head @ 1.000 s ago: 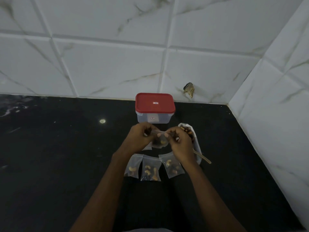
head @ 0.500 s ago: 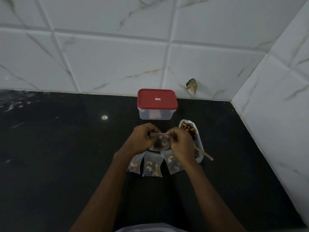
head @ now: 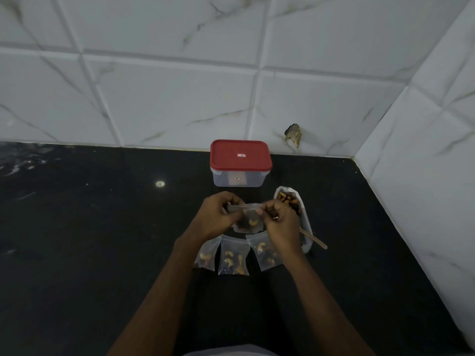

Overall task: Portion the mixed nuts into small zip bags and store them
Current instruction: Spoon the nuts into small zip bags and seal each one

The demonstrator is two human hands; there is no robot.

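A small clear zip bag with a few nuts in it hangs above the dark counter. My left hand pinches the left end of its top strip, and my right hand pinches the right end. Below them three filled zip bags lie in a row: the left bag, the middle bag and the right bag, partly under my right wrist. To the right stands a white tray of mixed nuts with a wooden spoon in it.
A clear plastic box with a red lid stands shut at the back against the tiled wall. A second tiled wall closes the right side. The black counter stretches off to the left.
Both hands keep hold of the bag's top strip, and the fingers have shifted slightly along it. The camera has tilted a little, so everything sits lower in view.
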